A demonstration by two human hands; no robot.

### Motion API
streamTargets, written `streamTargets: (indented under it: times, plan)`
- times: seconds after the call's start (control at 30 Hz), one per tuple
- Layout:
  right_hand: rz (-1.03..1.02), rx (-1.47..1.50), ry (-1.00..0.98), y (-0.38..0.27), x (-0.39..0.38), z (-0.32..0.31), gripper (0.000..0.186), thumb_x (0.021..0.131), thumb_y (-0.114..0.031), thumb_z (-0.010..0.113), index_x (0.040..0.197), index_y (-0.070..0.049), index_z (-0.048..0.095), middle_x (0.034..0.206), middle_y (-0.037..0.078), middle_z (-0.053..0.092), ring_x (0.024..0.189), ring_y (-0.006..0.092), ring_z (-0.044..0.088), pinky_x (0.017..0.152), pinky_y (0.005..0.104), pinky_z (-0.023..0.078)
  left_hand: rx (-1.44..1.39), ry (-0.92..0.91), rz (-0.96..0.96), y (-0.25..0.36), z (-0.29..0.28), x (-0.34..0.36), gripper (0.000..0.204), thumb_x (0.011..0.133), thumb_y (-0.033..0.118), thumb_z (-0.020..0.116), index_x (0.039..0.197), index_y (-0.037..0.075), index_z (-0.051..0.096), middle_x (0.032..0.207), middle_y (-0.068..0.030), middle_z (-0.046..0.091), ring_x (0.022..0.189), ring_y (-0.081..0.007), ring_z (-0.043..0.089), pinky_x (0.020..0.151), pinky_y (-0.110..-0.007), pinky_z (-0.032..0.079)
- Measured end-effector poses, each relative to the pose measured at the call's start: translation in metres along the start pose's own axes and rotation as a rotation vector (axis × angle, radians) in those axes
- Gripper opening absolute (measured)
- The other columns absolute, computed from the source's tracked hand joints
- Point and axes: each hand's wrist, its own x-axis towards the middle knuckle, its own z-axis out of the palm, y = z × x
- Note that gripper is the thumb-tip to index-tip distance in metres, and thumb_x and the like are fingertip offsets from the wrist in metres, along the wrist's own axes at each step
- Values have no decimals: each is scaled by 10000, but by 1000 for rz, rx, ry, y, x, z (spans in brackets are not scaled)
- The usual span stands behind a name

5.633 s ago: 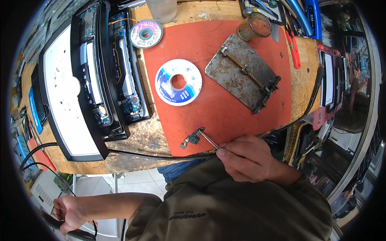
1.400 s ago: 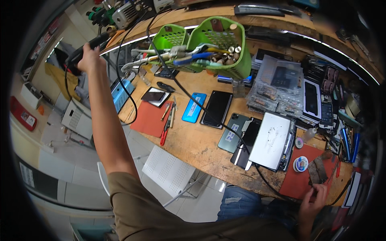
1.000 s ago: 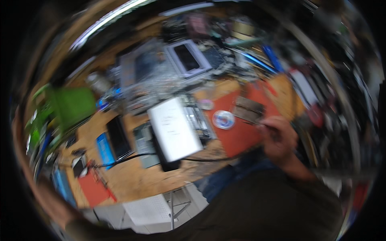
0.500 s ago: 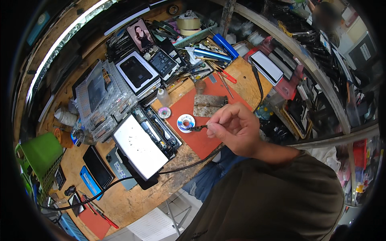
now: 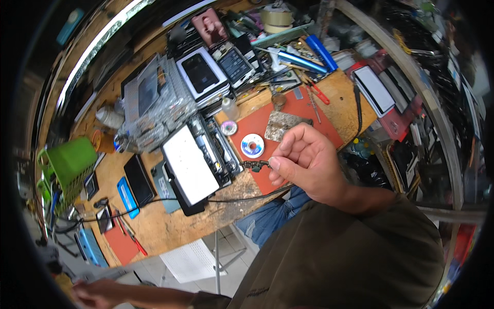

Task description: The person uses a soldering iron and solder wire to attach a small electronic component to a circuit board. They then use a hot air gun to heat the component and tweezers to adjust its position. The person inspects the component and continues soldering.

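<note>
Circuit strip [image 5: 253, 165], one only, is pinched between thumb and forefinger of your right hand [image 5: 309, 165], held up over the red mat's [image 5: 257, 124] lower left part. Your left hand [image 5: 87, 294], well to the mat's lower left, is too blurred for you to tell its grip. You have two spools: a white-and-blue one [image 5: 245, 150] on the mat, a small pink one [image 5: 225, 130] by its left edge. One rusty plate [image 5: 279, 123] lies on the mat; one jar [image 5: 278, 102] stands near its upper edge, contents unclear. Left of the mat, open housings [image 5: 216, 147] hold boards and batteries; one green basket [image 5: 72, 157] sits far left, its contents hard for you to make out. In the earliest frame, your strip lay on the mat at your tweezers' tips; now it is lifted.
</note>
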Motion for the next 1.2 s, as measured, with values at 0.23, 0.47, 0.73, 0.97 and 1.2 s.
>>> streamTargets:
  times: [0.23, 0.47, 0.73, 0.97, 1.2]
  plan:
    - [-492, -292, -197, 9, 4, 12, 262, 939, 147, 768, 1109, 8, 626, 1062, 135, 741, 931, 220, 787, 804, 335, 675, -456, -796, -534, 188, -20, -282, 93, 990, -40, 718, 1083, -39, 708, 1007, -113, 655, 977, -238, 619, 912, -349, 523]
    - [-916, -629, -331, 5, -5, -18, 314, 828, 155, 866, 1023, -2, 677, 1096, 164, 763, 938, 309, 803, 770, 390, 695, -829, -1099, -829, 255, 0, -291, 116, 1040, 27, 734, 1130, -45, 728, 1014, -133, 727, 937, -198, 672, 869, -329, 537]
    - [-938, -608, -309, 3, -8, -32, 333, 826, 153, 871, 1030, -11, 665, 1091, 159, 761, 933, 308, 806, 771, 394, 700, -860, -998, -1042, 275, 5, -301, 146, 1065, 54, 741, 1175, -38, 717, 1045, -96, 691, 941, -166, 678, 865, -294, 542]
    - [-808, -513, -311, 9, -5, -27, 339, 840, 160, 851, 1070, -3, 664, 1069, 175, 764, 898, 301, 802, 755, 380, 678, -806, -997, -950, 266, 6, -297, 139, 1034, 33, 779, 1150, -34, 741, 1085, -91, 692, 1001, -162, 638, 901, -292, 517]
    - [-740, -466, -288, 11, -5, -23, 310, 843, 142, 858, 1057, -5, 690, 1059, 169, 780, 877, 285, 796, 744, 363, 659, -802, -1003, -923, 261, 6, -297, 131, 1025, 33, 785, 1128, -36, 742, 1073, -99, 691, 995, -173, 637, 901, -305, 515]
